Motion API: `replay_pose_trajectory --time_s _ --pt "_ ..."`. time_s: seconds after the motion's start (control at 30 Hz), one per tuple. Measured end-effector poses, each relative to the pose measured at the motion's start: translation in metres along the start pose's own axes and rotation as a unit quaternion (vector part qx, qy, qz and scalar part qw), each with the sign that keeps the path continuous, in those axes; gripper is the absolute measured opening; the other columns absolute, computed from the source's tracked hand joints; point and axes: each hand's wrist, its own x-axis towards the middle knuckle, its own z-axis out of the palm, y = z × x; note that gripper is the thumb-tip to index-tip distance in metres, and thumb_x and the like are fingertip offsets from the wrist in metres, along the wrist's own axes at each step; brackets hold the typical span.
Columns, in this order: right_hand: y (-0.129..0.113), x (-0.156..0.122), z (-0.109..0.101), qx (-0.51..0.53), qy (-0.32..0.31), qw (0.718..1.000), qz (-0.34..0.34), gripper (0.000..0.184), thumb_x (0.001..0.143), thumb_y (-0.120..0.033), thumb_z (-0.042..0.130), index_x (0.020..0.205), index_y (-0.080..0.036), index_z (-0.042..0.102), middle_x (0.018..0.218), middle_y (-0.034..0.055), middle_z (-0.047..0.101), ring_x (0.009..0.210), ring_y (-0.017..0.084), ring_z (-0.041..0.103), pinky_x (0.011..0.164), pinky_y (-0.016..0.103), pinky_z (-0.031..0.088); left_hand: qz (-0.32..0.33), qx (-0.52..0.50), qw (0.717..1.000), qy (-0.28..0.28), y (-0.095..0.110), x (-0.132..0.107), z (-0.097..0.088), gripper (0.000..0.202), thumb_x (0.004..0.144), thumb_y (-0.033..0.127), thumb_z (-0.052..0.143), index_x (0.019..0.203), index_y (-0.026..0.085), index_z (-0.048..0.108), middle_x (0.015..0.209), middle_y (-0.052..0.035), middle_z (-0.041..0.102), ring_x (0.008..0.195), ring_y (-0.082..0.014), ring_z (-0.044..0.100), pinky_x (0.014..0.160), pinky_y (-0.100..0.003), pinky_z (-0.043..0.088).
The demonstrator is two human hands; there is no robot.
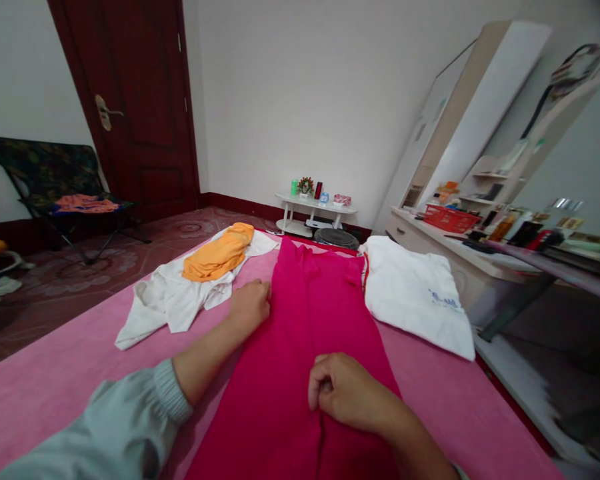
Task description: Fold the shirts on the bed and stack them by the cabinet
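Observation:
A long magenta garment (290,400) lies stretched lengthwise on the pink bed cover (430,413), its left part folded over toward the middle. At its left edge, about halfway up, my left hand (251,307) is closed with the fingertips hidden against the cloth. My right hand (345,393) pinches the fold edge near the garment's middle, thumb and fingers bent. Left of the garment lie a rumpled white shirt (173,300) and, on it, a bunched orange cloth (220,253). To the right sits a folded white garment (410,287) with small blue print.
A dresser (485,257) with a red basket (450,219) and bottles stands at the right. Beyond the bed is a small white stand (313,203) holding small items. A folding chair (55,173) with clothing on it stands left, near a dark red door (140,100).

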Motion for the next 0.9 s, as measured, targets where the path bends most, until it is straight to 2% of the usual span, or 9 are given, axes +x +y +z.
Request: replay_pose_trajectory --time_s 0.07,0.17,0.33,0.4,0.47,0.57,0.77,0.83,0.9 --pt "0.001 0.002 0.001 0.02 -0.003 1.0 0.01 0.036 0.053 -0.002 0.041 0.063 -0.017 0.073 0.066 -0.0004 0.066 0.06 0.009 0.056 0.054 0.017 0.036 -0.004 0.001 1.0 0.022 -0.007 0.0 -0.001 0.026 0.082 0.012 0.041 0.086 0.017 0.067 0.091 -0.0106 0.063 0.087 -0.0243 0.062 0.069 -0.031 0.046" --pt "0.003 0.004 0.003 0.072 -0.011 0.996 0.052 0.034 0.054 -0.002 0.042 0.067 -0.015 0.071 0.059 -0.0018 0.062 0.054 0.007 0.051 0.05 0.017 0.032 0.08 -0.042 0.995 0.053 -0.004 -0.001 -0.002 0.027 0.085 0.015 0.042 0.089 0.018 0.069 0.093 -0.011 0.063 0.094 -0.0237 0.06 0.082 -0.034 0.046" --pt "0.017 0.032 -0.011 0.202 -0.052 0.972 0.108 0.022 0.061 -0.013 0.051 0.077 -0.015 0.065 0.06 -0.0016 0.062 0.05 0.01 0.055 0.048 0.019 0.038 0.207 -0.115 0.972 0.015 0.022 -0.012 0.009 0.026 0.087 0.028 0.049 0.102 0.017 0.069 0.105 -0.0107 0.064 0.104 -0.0243 0.057 0.1 -0.038 0.041" --pt "0.029 0.061 -0.028 0.193 0.024 0.976 0.096 0.016 0.067 -0.02 0.051 0.077 -0.016 0.063 0.062 0.0 0.063 0.053 0.012 0.058 0.051 0.022 0.042 0.205 -0.121 0.971 -0.004 0.03 -0.018 0.015 0.034 0.087 0.033 0.05 0.111 0.014 0.065 0.116 -0.0131 0.061 0.111 -0.0275 0.055 0.105 -0.041 0.038" --pt "0.045 0.098 -0.048 0.124 0.155 0.978 0.071 0.015 0.071 -0.021 0.051 0.08 -0.017 0.063 0.069 0.0022 0.065 0.064 0.015 0.062 0.059 0.024 0.047 0.193 -0.128 0.973 -0.018 0.034 -0.021 0.02 0.045 0.088 0.038 0.047 0.123 0.012 0.059 0.13 -0.0163 0.054 0.123 -0.0314 0.048 0.109 -0.045 0.034" --pt "0.069 0.158 -0.073 -0.039 0.311 0.947 0.072 0.023 0.072 -0.013 0.05 0.09 -0.015 0.065 0.092 0.0066 0.069 0.087 0.015 0.063 0.082 0.025 0.047 0.181 -0.141 0.973 -0.028 0.033 -0.023 0.025 0.055 0.088 0.042 0.045 0.134 0.011 0.051 0.143 -0.0182 0.043 0.134 -0.0349 0.036 0.113 -0.049 0.027" --pt "0.087 0.236 -0.083 -0.145 0.365 0.91 0.133 0.046 0.083 -0.019 0.052 0.125 -0.001 0.05 0.116 0.0203 0.061 0.106 0.023 0.056 0.093 0.031 0.04 0.171 -0.171 0.97 -0.027 0.03 -0.022 0.025 0.058 0.087 0.044 0.045 0.135 0.011 0.049 0.145 -0.0188 0.04 0.136 -0.0351 0.034 0.115 -0.05 0.024" --pt "0.085 0.249 -0.082 -0.169 0.361 0.908 0.132 0.055 0.085 -0.025 0.053 0.135 -0.005 0.043 0.12 0.0199 0.058 0.108 0.024 0.056 0.092 0.032 0.04 0.169 -0.178 0.969 -0.029 0.03 -0.021 0.024 0.058 0.086 0.044 0.046 0.134 0.011 0.05 0.145 -0.0188 0.041 0.135 -0.035 0.034 0.115 -0.05 0.023" --pt "0.084 0.257 -0.083 -0.191 0.342 0.912 0.121 0.052 0.085 -0.026 0.055 0.135 -0.013 0.048 0.119 0.0151 0.059 0.105 0.022 0.058 0.089 0.029 0.04 0.165 -0.184 0.968 -0.034 0.03 -0.021 0.023 0.057 0.086 0.043 0.046 0.133 0.012 0.05 0.145 -0.0186 0.041 0.135 -0.0347 0.035 0.115 -0.049 0.023"
